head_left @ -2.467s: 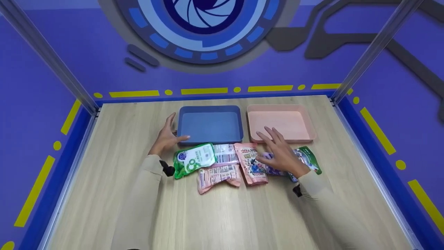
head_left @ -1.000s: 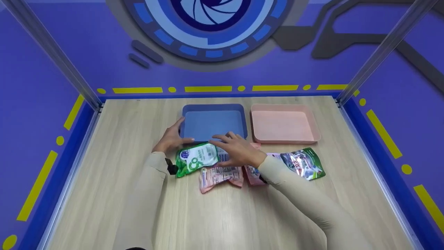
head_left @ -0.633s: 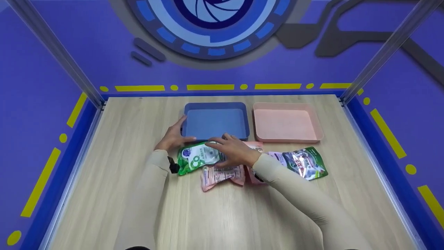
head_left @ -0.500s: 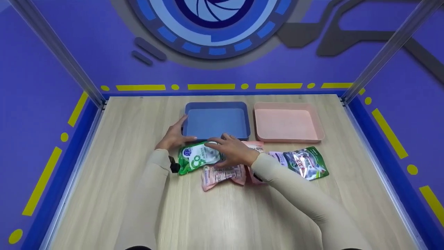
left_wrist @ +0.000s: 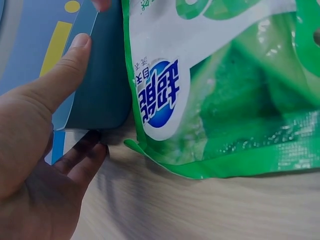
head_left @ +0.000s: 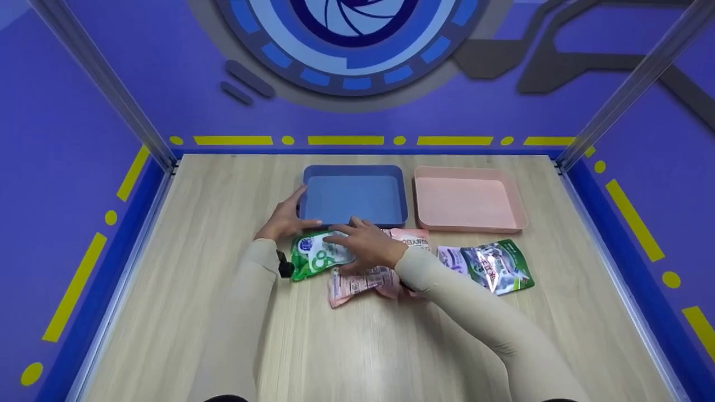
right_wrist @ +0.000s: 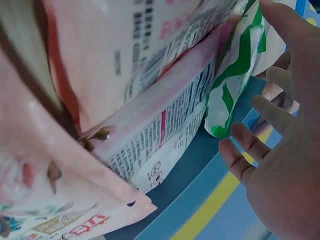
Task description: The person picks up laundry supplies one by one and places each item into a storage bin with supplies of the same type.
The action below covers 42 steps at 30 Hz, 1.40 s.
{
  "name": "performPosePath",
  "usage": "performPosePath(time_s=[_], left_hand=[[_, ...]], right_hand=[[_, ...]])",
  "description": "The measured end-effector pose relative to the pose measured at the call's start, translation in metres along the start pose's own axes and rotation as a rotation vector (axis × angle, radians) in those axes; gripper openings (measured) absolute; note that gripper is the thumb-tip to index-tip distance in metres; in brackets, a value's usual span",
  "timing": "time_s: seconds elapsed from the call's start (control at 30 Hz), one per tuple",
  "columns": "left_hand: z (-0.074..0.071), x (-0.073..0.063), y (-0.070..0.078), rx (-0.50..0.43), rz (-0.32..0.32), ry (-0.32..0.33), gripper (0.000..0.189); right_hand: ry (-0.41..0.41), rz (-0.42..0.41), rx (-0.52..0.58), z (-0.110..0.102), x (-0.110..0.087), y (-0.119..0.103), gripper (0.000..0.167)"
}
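Observation:
In the head view my left hand is spread around the front left corner of the blue tray. Its thumb lies at the tray's rim in the left wrist view, with the fingers outside the left wall. Over the right part of a green-and-white laundry detergent pouch hovers my right hand, fingers spread. The right wrist view shows those fingers beside the pouch, holding nothing; whether one touches it I cannot tell. Two pink pouches, one lying in front and one standing further right, are partly covered by the right hand and sleeve.
A pink tray stands right of the blue one. A purple pouch and a dark green pouch overlap on the right. Another pink-white pouch lies against the blue tray. Purple walls enclose the wooden table.
My right hand has moved left from above the purple pouch to the green detergent pouch. My left hand has come in closer to the blue tray's corner. The pouches keep their places.

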State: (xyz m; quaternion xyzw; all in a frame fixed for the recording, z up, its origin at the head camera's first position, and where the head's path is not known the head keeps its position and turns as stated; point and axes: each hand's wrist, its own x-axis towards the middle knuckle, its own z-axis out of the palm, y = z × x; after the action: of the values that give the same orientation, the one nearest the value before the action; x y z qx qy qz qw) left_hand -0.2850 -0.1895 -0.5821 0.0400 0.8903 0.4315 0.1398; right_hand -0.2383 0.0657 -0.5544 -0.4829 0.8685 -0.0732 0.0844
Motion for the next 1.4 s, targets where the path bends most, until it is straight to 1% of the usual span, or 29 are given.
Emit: performPosePath(time_s=[0.17, 0.3, 0.53, 0.8, 1.03, 1.2, 1.4], left_hand=[[0.002, 0.001, 0.0, -0.013, 0.006, -0.01, 0.109], [0.001, 0.001, 0.001, -0.02, -0.006, -0.015, 0.109], [0.001, 0.001, 0.0, -0.029, -0.032, -0.011, 0.108], [0.0, -0.001, -0.001, -0.014, -0.007, -0.015, 0.106], [0.0, -0.001, 0.0, -0.031, -0.024, -0.014, 0.106], [0.0, -0.002, 0.0, -0.046, -0.03, -0.009, 0.106], [0.0, -0.003, 0.001, -0.049, -0.042, -0.001, 0.107]], right_hand=[[-0.022, 0.008, -0.002, 0.003, 0.003, -0.002, 0.082], [-0.043, 0.016, -0.001, 0.002, 0.006, -0.004, 0.082], [-0.051, 0.022, -0.017, 0.004, 0.01, -0.004, 0.081], [-0.007, -0.019, -0.054, 0.005, 0.013, -0.004, 0.077], [-0.009, 0.0, -0.028, 0.007, 0.016, -0.002, 0.077], [0.009, -0.002, -0.035, 0.009, 0.018, -0.002, 0.075], [0.009, -0.003, -0.018, 0.009, 0.019, -0.002, 0.073]])
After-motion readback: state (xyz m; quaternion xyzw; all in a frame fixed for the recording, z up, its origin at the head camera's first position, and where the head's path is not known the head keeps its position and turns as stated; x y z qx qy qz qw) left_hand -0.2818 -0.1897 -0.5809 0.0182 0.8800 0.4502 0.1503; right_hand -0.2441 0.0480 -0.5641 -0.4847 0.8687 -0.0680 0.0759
